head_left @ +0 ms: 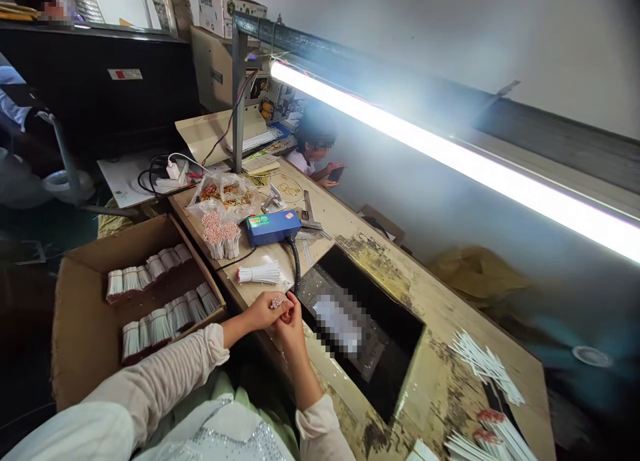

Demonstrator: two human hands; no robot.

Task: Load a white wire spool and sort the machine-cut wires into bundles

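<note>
At the near edge of the workbench (435,381), just left of its sunken well (400,364), we have a small wire bundle (277,302) between our hands, its pale pinkish tips pointing up. Our left hand (265,312) curls about it, fingers pressed together; our right hand (293,321) meets it, thumb and fingers drawn in close, though we cannot tell exactly what they pinch. To hold it well, we would keep the left grip snug but not crushing, tap the ends level on the bench top, and leave the right fingertips free to turn the bundle, so that no strand slides out. Against that same edge, on our left, stands an open carton (75,327) with two rows of white bundles (173,321). Just beyond our hands a white bundle (260,273) lies on its side, and behind it pink-tipped bundles (220,237) stand upright, beside a blue box (270,227) and a clear plastic bag (225,197). Toward the right end lie loose white wires (487,364) and red-ended bundles (507,434). A tube lamp (440,144) hangs overhead, and past the far edge a co-worker (305,159) holds a dark, phone-like object (336,174).
</note>
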